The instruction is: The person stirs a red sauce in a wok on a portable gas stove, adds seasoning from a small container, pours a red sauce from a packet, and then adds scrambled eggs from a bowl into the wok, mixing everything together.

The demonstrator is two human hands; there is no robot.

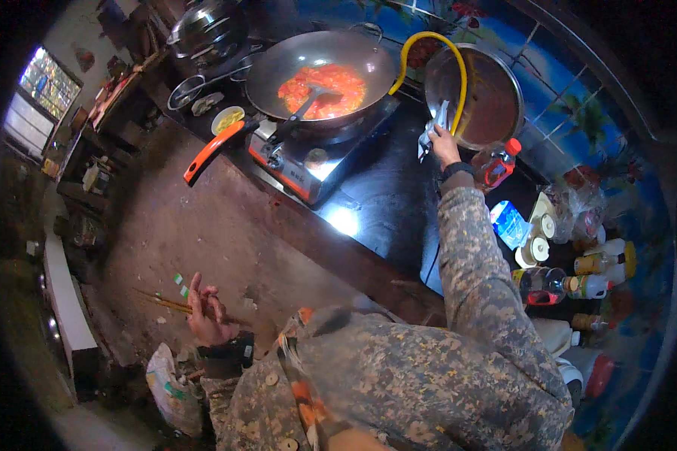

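Note:
My right hand (444,147) holds a crumpled silvery-white packet or cloth (435,128) beside the yellow hose (464,84) and a large metal pan (493,90) leaning on the tiled wall. My left hand (207,317), low at the left, holds a pair of thin wooden chopsticks (172,303) across its fingers; a small green-and-white strip (181,285) shows by the fingertips. A steel wok (265,73) with an orange-and-black handle (217,149) sits on a portable stove (285,175). Chopped red food, apparently tomato (338,79), lies in it with a metal spatula (310,101).
A small bowl of yellowish food (227,119), a strainer (186,93) and a lidded metal pot (209,34) stand left of the wok. A red-capped bottle (496,169), a blue-and-white packet (509,224) and several bottles (544,284) line the right side. A woven sack (172,389) stands on the floor.

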